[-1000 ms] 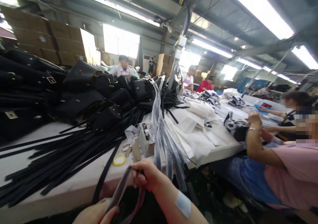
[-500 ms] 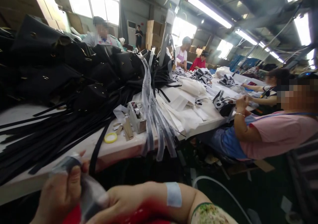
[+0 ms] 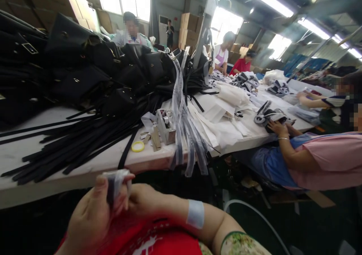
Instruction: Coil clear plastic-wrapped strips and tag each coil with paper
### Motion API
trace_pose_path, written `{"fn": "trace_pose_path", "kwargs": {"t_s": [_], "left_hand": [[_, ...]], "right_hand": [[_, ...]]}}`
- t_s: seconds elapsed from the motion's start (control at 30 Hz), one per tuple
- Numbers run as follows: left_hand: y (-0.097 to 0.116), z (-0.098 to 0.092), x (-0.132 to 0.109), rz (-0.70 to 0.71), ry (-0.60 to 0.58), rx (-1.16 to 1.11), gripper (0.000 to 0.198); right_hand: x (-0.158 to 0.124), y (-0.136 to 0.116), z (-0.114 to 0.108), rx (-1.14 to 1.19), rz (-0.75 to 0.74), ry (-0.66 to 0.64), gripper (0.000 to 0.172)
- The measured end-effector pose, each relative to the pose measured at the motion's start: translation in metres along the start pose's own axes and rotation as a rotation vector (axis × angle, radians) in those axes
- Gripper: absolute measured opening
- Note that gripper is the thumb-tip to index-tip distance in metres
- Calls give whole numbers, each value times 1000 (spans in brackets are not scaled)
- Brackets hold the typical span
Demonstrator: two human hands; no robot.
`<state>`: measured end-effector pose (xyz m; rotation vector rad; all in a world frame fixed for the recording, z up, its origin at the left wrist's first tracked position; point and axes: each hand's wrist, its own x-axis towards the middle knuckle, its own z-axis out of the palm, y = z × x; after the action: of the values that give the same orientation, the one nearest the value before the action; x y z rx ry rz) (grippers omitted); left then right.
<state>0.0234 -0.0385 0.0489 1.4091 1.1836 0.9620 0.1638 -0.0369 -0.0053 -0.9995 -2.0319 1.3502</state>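
Low in the view, my left hand (image 3: 94, 209) is closed around a folded dark strap in clear plastic film (image 3: 115, 183), its thumb pressed along the near side. My right hand (image 3: 140, 200) is closed against the same bundle from the right; its fingertips are partly hidden and a little blurred. Both hands are just off the table's front edge, above my lap. More dark straps in clear film (image 3: 181, 134) hang over that edge to the right of my hands. Long black straps (image 3: 65, 145) fan out on the table beyond my left hand.
Black bags (image 3: 82, 66) are heaped at the left of the white table (image 3: 93, 168). A yellow tape ring (image 3: 137, 146) lies beside a small metal box (image 3: 166, 127). White sheets (image 3: 215, 110) cover the middle. A co-worker in pink (image 3: 328, 157) sits at the right, handling a dark item.
Both hands have moved right and drawn close together; the wrapped strap stretched between them is now bunched up. My view has turned left. The pink-sleeved co-worker's hands have lowered to the table.
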Motion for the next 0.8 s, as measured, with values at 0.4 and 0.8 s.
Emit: {"fn": "trace_pose_path", "kwargs": {"t_s": [0.4, 0.8], "left_hand": [[-43, -9, 19, -12, -301, 393, 60], [-22, -9, 41, 426, 168, 226, 67]], "right_hand": [[-27, 6, -84, -100, 126, 391, 23], [-24, -4, 7, 662, 114, -339, 52]]}}
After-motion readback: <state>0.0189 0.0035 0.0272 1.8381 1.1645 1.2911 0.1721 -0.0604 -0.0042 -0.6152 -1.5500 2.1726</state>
